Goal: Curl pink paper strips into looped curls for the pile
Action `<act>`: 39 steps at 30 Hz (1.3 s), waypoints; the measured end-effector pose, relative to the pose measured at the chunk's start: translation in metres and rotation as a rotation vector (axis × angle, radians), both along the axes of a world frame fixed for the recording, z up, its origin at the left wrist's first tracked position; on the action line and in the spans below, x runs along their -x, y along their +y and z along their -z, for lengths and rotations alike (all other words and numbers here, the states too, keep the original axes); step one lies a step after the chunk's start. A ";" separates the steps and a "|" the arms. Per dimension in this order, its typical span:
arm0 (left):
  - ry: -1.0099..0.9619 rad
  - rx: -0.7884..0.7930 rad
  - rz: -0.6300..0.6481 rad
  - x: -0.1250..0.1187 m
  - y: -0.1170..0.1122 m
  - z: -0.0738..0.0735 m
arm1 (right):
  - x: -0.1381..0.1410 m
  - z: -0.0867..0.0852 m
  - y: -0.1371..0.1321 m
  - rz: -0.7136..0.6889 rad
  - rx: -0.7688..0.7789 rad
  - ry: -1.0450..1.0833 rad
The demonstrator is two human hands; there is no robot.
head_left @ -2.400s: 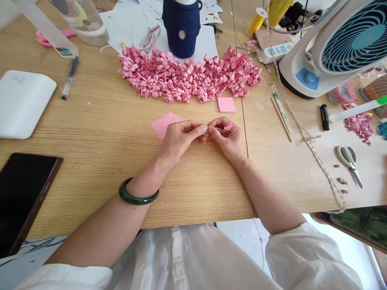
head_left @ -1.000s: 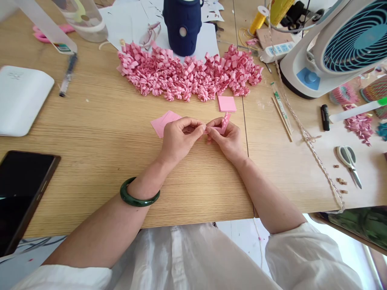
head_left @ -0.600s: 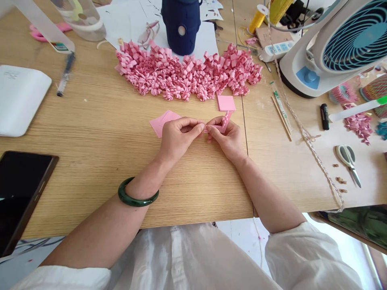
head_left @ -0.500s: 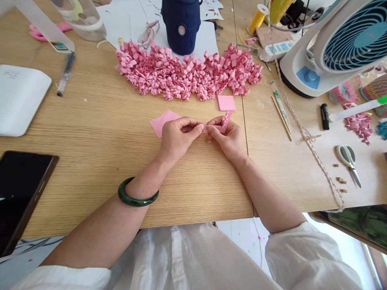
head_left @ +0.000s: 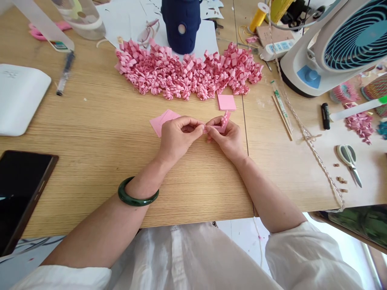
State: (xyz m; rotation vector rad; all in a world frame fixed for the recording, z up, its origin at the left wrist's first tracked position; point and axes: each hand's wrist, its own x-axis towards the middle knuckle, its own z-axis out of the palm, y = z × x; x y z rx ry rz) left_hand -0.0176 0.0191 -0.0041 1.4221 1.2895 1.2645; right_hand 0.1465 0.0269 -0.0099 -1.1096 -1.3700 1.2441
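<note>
My left hand [head_left: 180, 135] and my right hand [head_left: 227, 135] meet over the table, both with fingers pinched. Between them is a pink paper strip [head_left: 224, 125], with a row of small loops along its upper right part. The left thumb and index finger grip its left end; the right fingers close around its middle, partly hiding it. Behind my left hand lie pink paper sheets [head_left: 160, 121]. A stack of pink paper squares [head_left: 226, 102] sits just beyond my right hand. Farther back spreads a long heap of curled pink paper pieces [head_left: 181, 74].
A dark blue cup [head_left: 181, 28] stands behind the heap. To the right are a fan [head_left: 314, 56], wooden sticks [head_left: 282, 117], a twisted cord [head_left: 314, 149], a black marker [head_left: 325, 116] and scissors [head_left: 349, 161]. A phone [head_left: 22, 189] and a white device [head_left: 22, 98] lie left.
</note>
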 end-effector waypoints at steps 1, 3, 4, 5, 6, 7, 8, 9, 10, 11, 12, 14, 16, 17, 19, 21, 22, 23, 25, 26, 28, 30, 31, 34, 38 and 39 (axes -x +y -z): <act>0.013 -0.013 -0.005 0.000 0.000 0.000 | 0.000 0.000 0.000 -0.007 -0.010 -0.011; 0.037 -0.041 -0.022 -0.001 0.000 0.001 | 0.001 0.002 -0.001 -0.010 -0.047 -0.042; 0.048 -0.053 -0.032 -0.001 -0.001 0.001 | 0.001 0.002 -0.002 -0.008 -0.074 -0.058; 0.058 -0.065 -0.040 -0.002 -0.001 0.002 | 0.001 0.003 -0.002 -0.005 -0.104 -0.073; 0.065 -0.077 -0.049 -0.002 -0.001 0.002 | 0.002 0.002 -0.004 -0.001 -0.133 -0.086; 0.072 -0.092 -0.056 -0.003 -0.002 0.002 | 0.003 0.002 -0.005 0.002 -0.160 -0.099; 0.081 -0.109 -0.063 -0.003 -0.003 0.002 | 0.003 0.001 -0.006 0.006 -0.183 -0.115; 0.097 -0.129 -0.069 -0.004 -0.003 0.002 | 0.004 0.000 -0.007 0.013 -0.207 -0.135; 0.122 -0.150 -0.078 -0.004 -0.004 0.002 | 0.004 -0.001 -0.008 0.023 -0.233 -0.162; 0.155 -0.171 -0.087 -0.004 -0.005 0.002 | 0.004 -0.002 -0.009 0.033 -0.260 -0.194; 0.194 -0.190 -0.101 -0.005 -0.006 0.001 | 0.004 -0.003 -0.009 0.040 -0.286 -0.226; 0.264 -0.217 -0.127 -0.005 -0.007 0.000 | 0.003 -0.004 -0.010 0.046 -0.333 -0.279; 0.298 -0.226 -0.151 -0.006 -0.008 -0.001 | 0.003 -0.004 -0.009 0.048 -0.366 -0.307; 0.299 -0.222 -0.160 -0.007 -0.008 -0.001 | 0.003 -0.004 -0.009 0.051 -0.382 -0.314; 0.261 -0.194 -0.174 -0.008 -0.008 0.000 | 0.003 -0.003 -0.009 0.062 -0.418 -0.320; 0.186 -0.155 -0.179 -0.010 -0.007 0.001 | 0.005 -0.002 -0.009 0.075 -0.444 -0.323; 0.150 -0.141 -0.180 -0.011 -0.007 0.002 | 0.006 -0.002 -0.010 0.084 -0.446 -0.324; 0.124 -0.136 -0.183 -0.011 -0.006 0.003 | 0.008 -0.002 -0.010 0.096 -0.438 -0.324; 0.109 -0.149 -0.194 -0.012 -0.006 0.004 | 0.011 -0.001 -0.011 0.126 -0.398 -0.316; 0.109 -0.159 -0.203 -0.012 -0.006 0.005 | 0.013 -0.001 -0.011 0.143 -0.372 -0.307; 0.105 -0.165 -0.217 -0.012 -0.006 0.006 | 0.016 0.001 -0.013 0.173 -0.322 -0.292; 0.094 -0.154 -0.222 -0.013 -0.006 0.006 | 0.020 0.002 -0.014 0.206 -0.293 -0.288; 0.091 -0.148 -0.221 -0.013 -0.006 0.006 | 0.021 0.002 -0.014 0.223 -0.288 -0.287; 0.109 -0.175 -0.216 -0.014 -0.007 0.005 | 0.023 0.004 -0.015 0.262 -0.306 -0.277; 0.151 -0.270 -0.180 -0.015 -0.010 0.004 | 0.022 0.008 -0.014 0.295 -0.331 -0.273; 0.153 -0.281 -0.159 -0.016 -0.011 0.004 | 0.021 0.009 -0.014 0.304 -0.328 -0.268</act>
